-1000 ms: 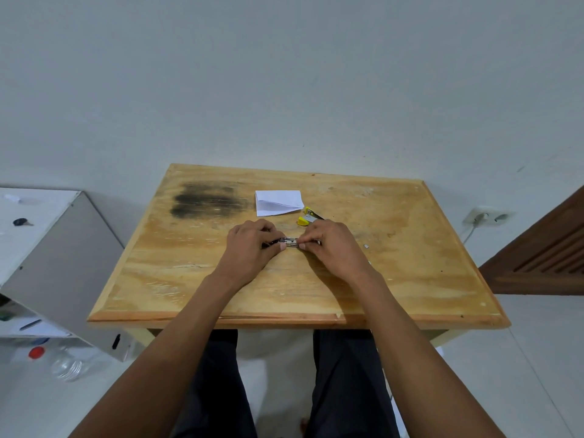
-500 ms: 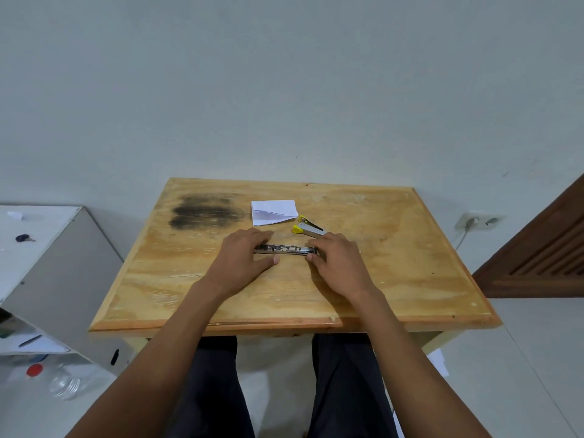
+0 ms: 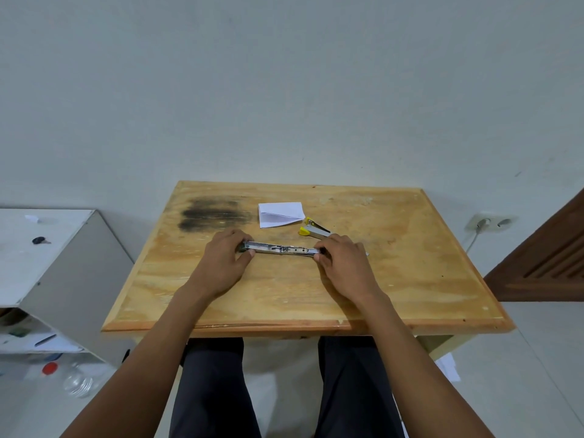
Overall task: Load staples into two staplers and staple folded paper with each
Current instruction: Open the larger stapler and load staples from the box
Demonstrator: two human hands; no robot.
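Note:
A black-ended metal stapler (image 3: 281, 249) lies swung out flat on the wooden table (image 3: 410, 279), its silver staple channel facing up. My left hand (image 3: 226, 262) pinches its left end and my right hand (image 3: 343, 263) pinches its right end. Just behind my right hand lies a yellow stapler (image 3: 311, 229), partly hidden by my fingers. A folded white paper (image 3: 279, 214) rests at the back middle of the table. I cannot tell whether staples sit in the channel.
A dark scorch mark (image 3: 211, 214) stains the table's back left. A white cabinet (image 3: 47, 263) stands to the left, with a plastic bottle (image 3: 76, 382) on the floor below it. A wall socket (image 3: 488, 221) and a brown door (image 3: 550, 257) are at the right.
The stapler has been swung out from a short bundle between my hands to a long flat strip, and my hands have moved apart along it.

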